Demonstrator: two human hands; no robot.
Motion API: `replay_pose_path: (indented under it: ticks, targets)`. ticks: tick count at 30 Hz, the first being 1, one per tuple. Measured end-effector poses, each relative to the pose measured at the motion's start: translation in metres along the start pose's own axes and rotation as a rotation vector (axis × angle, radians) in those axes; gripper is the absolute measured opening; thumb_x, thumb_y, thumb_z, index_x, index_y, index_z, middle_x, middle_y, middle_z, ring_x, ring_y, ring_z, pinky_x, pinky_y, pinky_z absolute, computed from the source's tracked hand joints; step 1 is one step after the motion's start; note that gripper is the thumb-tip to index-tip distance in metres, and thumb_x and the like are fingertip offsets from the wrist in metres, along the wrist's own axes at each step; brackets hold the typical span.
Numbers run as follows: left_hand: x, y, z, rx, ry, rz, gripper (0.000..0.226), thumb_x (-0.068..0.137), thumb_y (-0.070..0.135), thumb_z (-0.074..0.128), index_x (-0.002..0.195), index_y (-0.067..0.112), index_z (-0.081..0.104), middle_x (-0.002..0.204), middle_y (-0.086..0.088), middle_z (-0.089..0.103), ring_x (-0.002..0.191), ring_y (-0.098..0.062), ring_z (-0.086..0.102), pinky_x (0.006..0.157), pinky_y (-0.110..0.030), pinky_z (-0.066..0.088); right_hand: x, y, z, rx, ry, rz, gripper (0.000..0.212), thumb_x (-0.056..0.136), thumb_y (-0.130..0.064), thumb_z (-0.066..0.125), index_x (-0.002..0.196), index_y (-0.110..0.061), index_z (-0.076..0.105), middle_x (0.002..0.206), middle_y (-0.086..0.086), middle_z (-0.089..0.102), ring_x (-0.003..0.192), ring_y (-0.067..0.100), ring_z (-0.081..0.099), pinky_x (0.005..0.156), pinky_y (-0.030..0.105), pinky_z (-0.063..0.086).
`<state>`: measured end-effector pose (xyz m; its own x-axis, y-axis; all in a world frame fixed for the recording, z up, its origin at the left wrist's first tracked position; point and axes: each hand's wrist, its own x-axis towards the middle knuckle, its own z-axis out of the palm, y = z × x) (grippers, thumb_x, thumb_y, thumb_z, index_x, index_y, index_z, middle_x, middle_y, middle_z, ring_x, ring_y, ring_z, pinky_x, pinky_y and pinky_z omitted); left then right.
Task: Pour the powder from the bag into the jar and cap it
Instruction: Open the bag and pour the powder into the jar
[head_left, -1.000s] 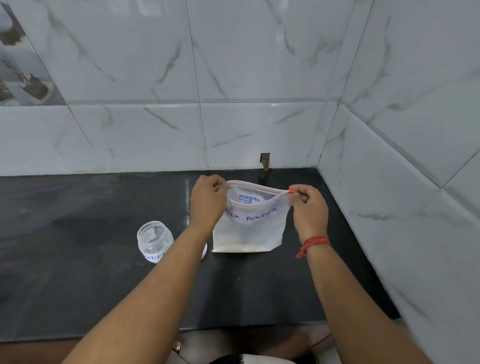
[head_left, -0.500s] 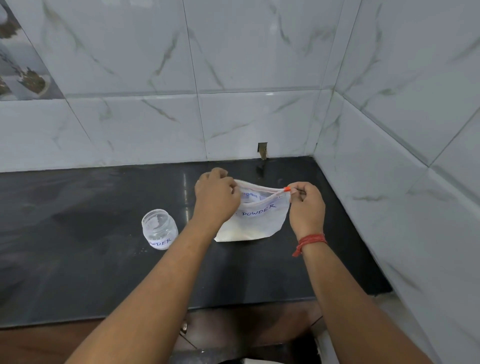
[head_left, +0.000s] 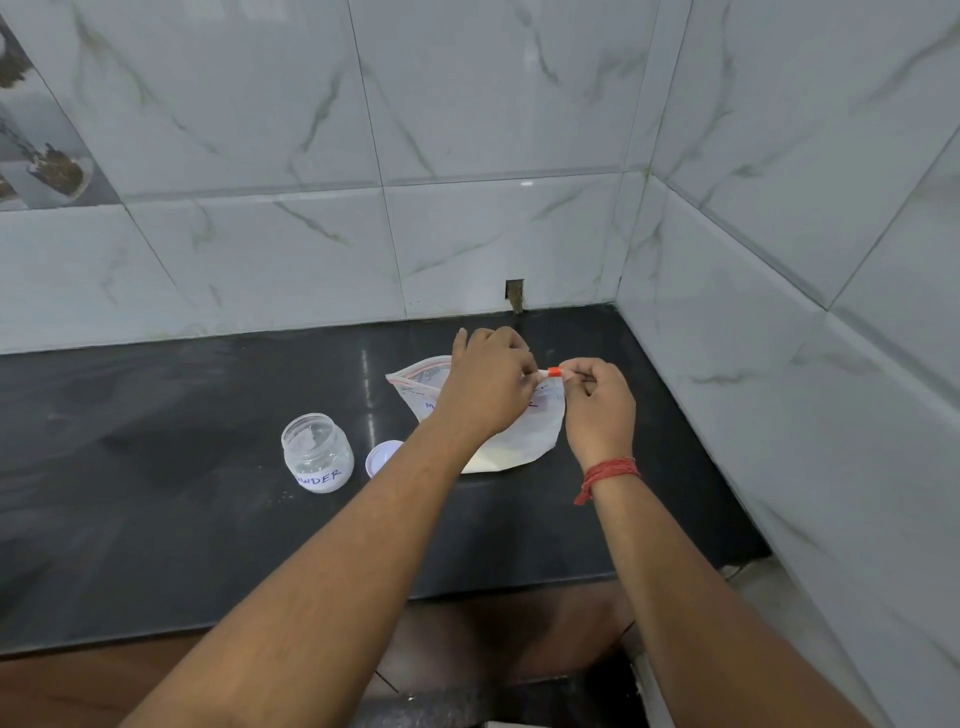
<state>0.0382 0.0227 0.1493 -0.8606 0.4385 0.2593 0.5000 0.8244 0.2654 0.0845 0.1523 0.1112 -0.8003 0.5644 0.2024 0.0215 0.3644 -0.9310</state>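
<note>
Black stone counter, tiled walls meeting in the corner at about 1 o'clock, and a person standing over it with both arms reaching in. The zip bag lies near the far end of the counter, at roughly 12 o'clock from where they stand, pale powder settled along its lower edge and blue handwriting half hidden under the wrist. Left hand is pinched on the top seam of the bag; right hand is pinched on the same seam just beside it, at the little orange slider — the two sets of fingertips nearly touch there. At 9 o'clock from the bag stands the clear jar, upright, uncapped, with a label in blue marker, and it looks empty. Its white lid lies flat on the counter between jar and bag, partly behind the left forearm.

By my reckoning this is the opening step — getting the zip seal undone — and no pouring has begun. Whether the mouth is already parted I can't tell from here. Next will want the seam drawn fully open, then the bag lifted and carried toward 9 o'clock, a corner tipped over that narrow jar mouth, slowly, since loose powder in a floppy bag could slump out all at once
</note>
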Motion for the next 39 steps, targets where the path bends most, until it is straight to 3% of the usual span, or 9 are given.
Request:
replay_pose_path:
  ticks: [5,9,12,15,19,25,27,32,39]
  targets:
    - [-0.001,0.003,-0.001,0.012,0.013,0.025,0.023,0.103,0.035,0.058,0.107,0.025,0.078,0.123,0.003,0.066,0.118,-0.020,0.056,0.119,-0.051,0.030,0.000,0.007,-0.003,-0.039,-0.015,0.025,0.012,0.098,-0.012,0.060,0.105,-0.014,0.069,0.110,0.001,0.062,0.093,0.012,0.061,0.073,0.008,0.044]
    - [-0.001,0.005,-0.006,-0.065,0.016,0.021,0.020,0.103,0.026,0.059,0.108,0.020,0.078,0.121,0.001,0.067,0.112,-0.019,0.059,0.119,-0.050,0.031,-0.001,0.012,-0.003,-0.079,-0.041,0.006,0.014,0.098,-0.009,0.060,0.108,-0.012,0.069,0.111,0.002,0.059,0.093,0.013,0.060,0.082,0.017,0.050]
    - [-0.001,-0.001,-0.008,-0.151,0.091,0.027,0.018,0.101,0.022,0.061,0.103,0.016,0.078,0.113,-0.001,0.068,0.104,-0.022,0.061,0.105,-0.046,0.044,0.001,0.015,-0.003,-0.111,-0.077,0.005,0.014,0.097,-0.010,0.060,0.106,-0.011,0.071,0.111,0.003,0.059,0.095,0.017,0.061,0.084,0.021,0.050]
    - [0.000,-0.007,-0.015,-0.247,0.181,0.016,0.018,0.101,0.020,0.063,0.102,0.011,0.078,0.107,-0.004,0.067,0.102,-0.021,0.059,0.094,-0.035,0.046,0.004,0.020,-0.002,-0.144,-0.140,0.009,0.013,0.097,-0.014,0.061,0.106,-0.011,0.070,0.111,0.004,0.058,0.096,0.019,0.062,0.088,0.027,0.052]
    - [0.001,-0.014,-0.025,-0.333,0.259,-0.078,0.017,0.100,0.023,0.066,0.103,0.012,0.079,0.099,0.004,0.053,0.101,-0.017,0.050,0.087,-0.025,0.038,0.005,0.026,-0.001,-0.234,-0.191,-0.018,0.012,0.099,-0.019,0.058,0.092,-0.013,0.066,0.102,0.004,0.058,0.086,0.018,0.058,0.072,0.020,0.042]
    - [-0.002,-0.037,-0.031,-0.443,0.366,-0.161,0.013,0.099,0.014,0.064,0.091,0.007,0.072,0.086,0.004,0.054,0.077,-0.006,0.048,0.072,-0.003,0.034,0.009,0.037,-0.002,-0.255,-0.243,0.022,0.018,0.099,-0.021,0.055,0.084,-0.017,0.063,0.083,-0.001,0.062,0.074,0.012,0.056,0.060,0.020,0.039]
    - [-0.005,-0.047,-0.033,-0.467,0.404,-0.199,0.013,0.099,0.012,0.063,0.088,0.009,0.069,0.088,0.003,0.055,0.077,-0.006,0.049,0.073,-0.004,0.034,0.013,0.038,-0.004,-0.244,-0.248,0.027,0.016,0.099,-0.020,0.055,0.089,-0.015,0.067,0.086,-0.001,0.066,0.080,0.014,0.060,0.066,0.024,0.043]
    - [-0.012,-0.075,-0.037,-0.715,0.516,-0.417,0.013,0.101,0.016,0.058,0.089,0.017,0.063,0.103,-0.004,0.065,0.090,-0.016,0.058,0.082,-0.027,0.046,0.030,0.040,-0.001,-0.280,-0.276,0.031,0.014,0.099,-0.018,0.056,0.092,-0.016,0.069,0.092,0.000,0.069,0.087,0.017,0.064,0.074,0.026,0.044]
    - [-0.021,-0.114,-0.026,-0.921,0.600,-0.648,0.015,0.102,0.020,0.057,0.101,0.013,0.070,0.094,0.007,0.068,0.079,-0.003,0.059,0.075,-0.020,0.045,0.049,0.022,0.012,-0.304,-0.311,-0.067,0.010,0.096,-0.019,0.062,0.092,-0.017,0.072,0.096,-0.001,0.070,0.091,0.015,0.064,0.086,0.030,0.052]
